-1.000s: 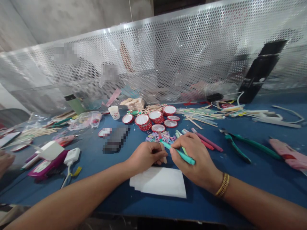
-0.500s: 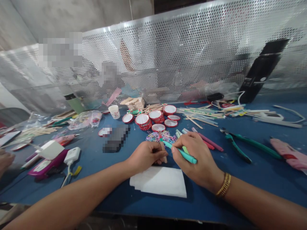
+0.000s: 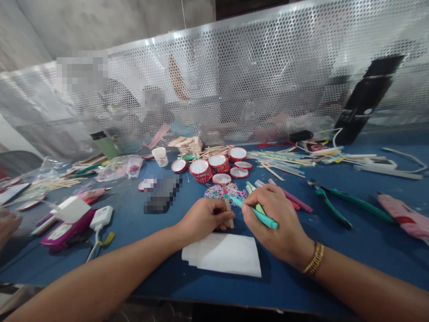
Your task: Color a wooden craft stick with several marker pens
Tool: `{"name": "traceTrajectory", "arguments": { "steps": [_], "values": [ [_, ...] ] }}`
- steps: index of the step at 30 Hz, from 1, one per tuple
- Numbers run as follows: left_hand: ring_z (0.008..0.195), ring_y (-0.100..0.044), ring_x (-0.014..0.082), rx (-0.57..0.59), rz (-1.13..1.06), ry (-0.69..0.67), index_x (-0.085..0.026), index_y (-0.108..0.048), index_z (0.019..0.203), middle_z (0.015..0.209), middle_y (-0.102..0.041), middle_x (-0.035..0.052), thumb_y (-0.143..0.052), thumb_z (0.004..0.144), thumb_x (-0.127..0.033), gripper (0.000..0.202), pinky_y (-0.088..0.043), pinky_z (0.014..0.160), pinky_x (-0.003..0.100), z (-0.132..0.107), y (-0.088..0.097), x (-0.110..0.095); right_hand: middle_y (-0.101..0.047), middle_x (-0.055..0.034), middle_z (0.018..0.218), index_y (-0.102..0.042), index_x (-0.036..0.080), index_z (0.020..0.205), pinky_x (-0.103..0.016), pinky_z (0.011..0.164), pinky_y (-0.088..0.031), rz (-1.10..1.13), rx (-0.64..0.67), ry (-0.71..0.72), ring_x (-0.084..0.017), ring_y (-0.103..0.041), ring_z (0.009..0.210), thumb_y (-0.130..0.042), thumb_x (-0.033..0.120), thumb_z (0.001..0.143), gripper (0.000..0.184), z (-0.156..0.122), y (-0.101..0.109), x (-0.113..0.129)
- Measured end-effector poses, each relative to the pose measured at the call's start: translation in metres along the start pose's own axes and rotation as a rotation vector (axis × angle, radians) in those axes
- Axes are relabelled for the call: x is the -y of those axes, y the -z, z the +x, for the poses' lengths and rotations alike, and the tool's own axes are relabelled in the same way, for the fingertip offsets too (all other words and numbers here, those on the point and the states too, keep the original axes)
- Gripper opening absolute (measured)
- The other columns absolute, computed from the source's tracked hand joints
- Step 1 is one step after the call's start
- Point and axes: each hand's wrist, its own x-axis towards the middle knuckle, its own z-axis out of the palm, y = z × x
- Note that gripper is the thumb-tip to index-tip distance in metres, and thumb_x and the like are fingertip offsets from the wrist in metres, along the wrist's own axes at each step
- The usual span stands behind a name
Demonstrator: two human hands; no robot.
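Observation:
Between the thumb and fingers of my left hand (image 3: pixel 204 217) is a flat wooden craft stick (image 3: pixel 227 204), held upright with red and green colouring on its upper part. My right hand (image 3: pixel 276 219) grips a turquoise marker (image 3: pixel 266 219) like a pen, its tip pointing left close to the stick. Whether the tip touches the wood I cannot tell. Below both hands lies a folded white paper sheet (image 3: pixel 224 255). A heap of pastel rubber bands (image 3: pixel 214 191) sits just behind the stick. More markers (image 3: pixel 296 199) lie behind my right hand.
Red-rimmed round lids (image 3: pixel 200 167) stand in stacks behind the bands, near a paper cup (image 3: pixel 160 157). Green-handled pliers (image 3: pixel 331 208) and a pink glue gun (image 3: pixel 404 214) lie at right. Chargers (image 3: pixel 101 218) and another person's hand (image 3: pixel 8 226) are at left. A perforated metal screen (image 3: pixel 251 71) closes the back.
The turquoise marker in my right hand has shifted slightly to the right, away from the stick's edge, and more green shows on the stick. My left hand stays in place.

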Motion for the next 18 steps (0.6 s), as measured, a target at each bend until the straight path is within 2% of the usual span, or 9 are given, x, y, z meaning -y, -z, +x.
{"name": "traceTrajectory", "arguments": {
  "steps": [9, 18],
  "values": [
    [0.059, -0.059, 0.0116, 0.003, 0.0, -0.003, -0.016, -0.061, 0.068, 0.068, -0.065, 0.0017, -0.063, 0.083, -0.047, 0.035, -0.047, 0.058, 0.024, -0.0003, -0.0002, -0.0009, -0.059, 0.0032, 0.065, -0.05, 0.022, 0.076, -0.037, 0.077, -0.038, 0.0, 0.006, -0.017, -0.015, -0.052, 0.061, -0.054, 0.018, 0.086, 0.011, -0.0005, 0.0001, -0.0011],
    [0.059, -0.058, 0.0111, 0.004, 0.003, 0.019, -0.016, -0.061, 0.069, 0.065, -0.063, 0.0002, -0.062, 0.083, -0.047, 0.034, -0.045, 0.056, 0.022, -0.0017, 0.0004, -0.0049, -0.063, 0.0021, 0.07, -0.051, 0.022, 0.08, -0.038, 0.081, -0.038, 0.032, 0.015, 0.029, -0.015, -0.054, 0.065, -0.054, 0.018, 0.087, 0.008, -0.0007, -0.0011, 0.0025]
  ]
}}
